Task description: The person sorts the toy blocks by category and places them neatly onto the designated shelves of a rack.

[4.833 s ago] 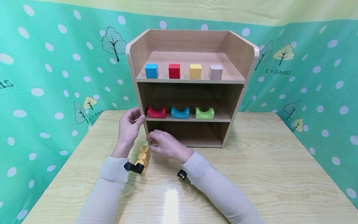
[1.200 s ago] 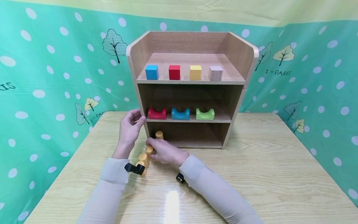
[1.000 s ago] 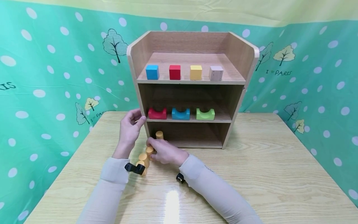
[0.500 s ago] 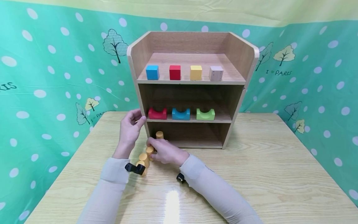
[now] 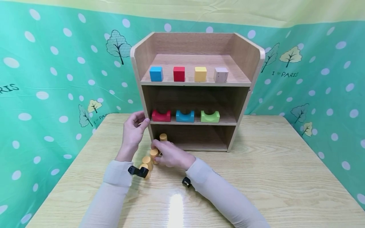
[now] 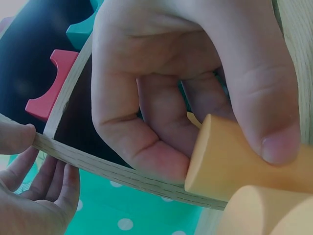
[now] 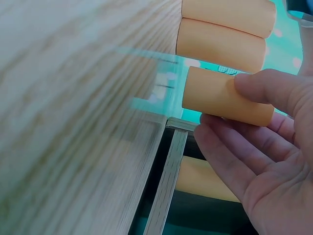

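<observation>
In the head view, my right hand pinches an upright wooden cylinder between thumb and fingers, just before the shelf's lower left corner. Whether its base touches the table, I cannot tell. Two more cylinders, a farther one and a nearer one partly behind the left wrist's band, stand in a row on the table. Another cylinder stands in the bottom compartment, partly hidden by my right hand. My left hand holds the left side panel of the wooden shelf, thumb at its front edge, fingers on its outer face.
On the top shelf stand a blue cube, a red cube, a yellow cube and a whitish cube. Arch blocks in red, blue and green line the middle shelf. A patterned curtain hangs behind.
Since the oldest frame, a cylinder stands released in the bottom compartment. My right hand has drawn back to another cylinder, which has shifted right from the row. Little differs over the last second.
</observation>
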A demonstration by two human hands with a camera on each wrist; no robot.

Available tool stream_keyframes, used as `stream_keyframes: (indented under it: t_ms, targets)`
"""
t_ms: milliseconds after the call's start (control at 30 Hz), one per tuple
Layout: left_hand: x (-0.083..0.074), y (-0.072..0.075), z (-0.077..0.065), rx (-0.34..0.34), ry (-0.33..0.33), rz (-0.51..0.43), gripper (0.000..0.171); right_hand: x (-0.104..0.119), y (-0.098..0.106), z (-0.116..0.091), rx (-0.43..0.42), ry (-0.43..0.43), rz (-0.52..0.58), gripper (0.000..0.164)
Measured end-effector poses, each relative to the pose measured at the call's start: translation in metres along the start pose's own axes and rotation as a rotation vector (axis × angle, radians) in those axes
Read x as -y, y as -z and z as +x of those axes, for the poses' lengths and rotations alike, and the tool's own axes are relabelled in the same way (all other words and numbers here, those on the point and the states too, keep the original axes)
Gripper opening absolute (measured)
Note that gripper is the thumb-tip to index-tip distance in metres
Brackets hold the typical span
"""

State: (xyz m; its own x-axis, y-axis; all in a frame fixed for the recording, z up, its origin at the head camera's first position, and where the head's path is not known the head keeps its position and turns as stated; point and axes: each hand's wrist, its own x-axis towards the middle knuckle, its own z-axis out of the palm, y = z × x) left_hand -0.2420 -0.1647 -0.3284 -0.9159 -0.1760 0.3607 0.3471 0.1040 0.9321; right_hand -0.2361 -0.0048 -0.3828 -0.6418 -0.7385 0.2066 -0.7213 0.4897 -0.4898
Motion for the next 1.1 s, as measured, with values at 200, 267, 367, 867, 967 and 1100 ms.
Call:
stream_keyframes:
  t_ms: [200,267,367,867,967,1100]
  targets:
    - [0.002,0.0,0.0,0.001,-0.001,0.002,0.034,-0.001,0.001,-0.003,-0.021,0.007,-0.011,0.032]
    - [0.002,-0.001,0.0,-0.003,0.0,0.0,0.034,-0.001,0.001,-0.005,-0.022,0.007,-0.009,0.032]
    - [0.002,0.0,0.0,-0.006,-0.002,-0.004,0.034,-0.002,0.001,-0.007,-0.03,0.01,-0.003,0.032]
    - [0.003,0.001,0.002,0.01,-0.013,0.014,0.035,-0.008,0.01,-0.016,-0.063,0.0,0.007,0.032]
    - [0.002,0.001,0.002,0.004,-0.025,0.006,0.034,-0.009,0.013,-0.018,-0.065,-0.006,0.0,0.033]
    - [0.003,0.001,0.003,-0.005,-0.023,0.001,0.034,-0.009,0.016,-0.022,-0.064,-0.015,0.011,0.034]
